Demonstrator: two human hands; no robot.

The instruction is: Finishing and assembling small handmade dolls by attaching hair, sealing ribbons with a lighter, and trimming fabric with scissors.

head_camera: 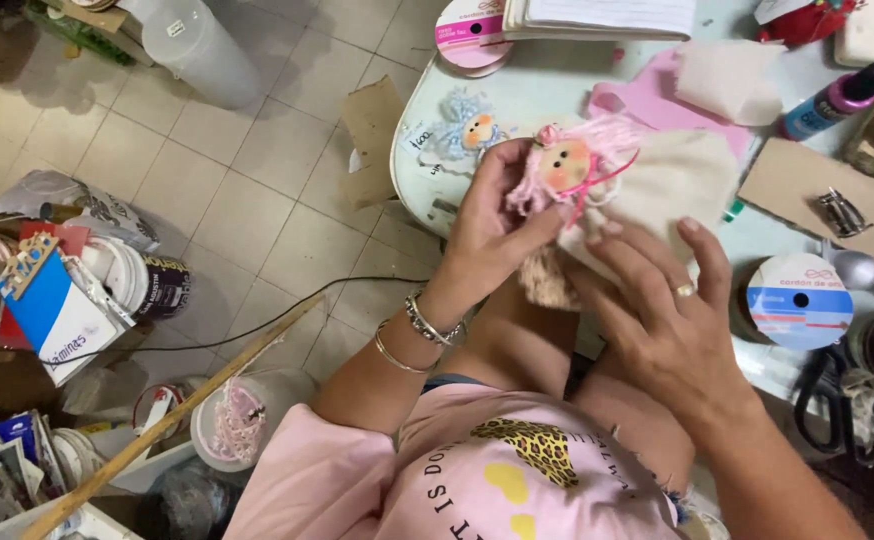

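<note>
My left hand [487, 235] pinches a small doll head [564, 165] with pink yarn hair and a peach face, held at the table's near edge. Pink cord loops around the doll's right side. My right hand [657, 300], a ring on one finger, lies flat with fingers spread on a cream fabric piece [672, 180] just below the doll. Bracelets circle my left wrist. A second small doll head with light blue hair [467, 132] rests on the pale blue table [517, 100] to the left.
A pink foam sheet [647, 100], a glitter bottle [842, 100], a cardboard piece with metal clips [837, 210], a ribbon spool [800, 300] and black scissors [837, 400] lie on the table. Buckets, boxes, a wooden stick [177, 420] and a black cable clutter the tiled floor at left.
</note>
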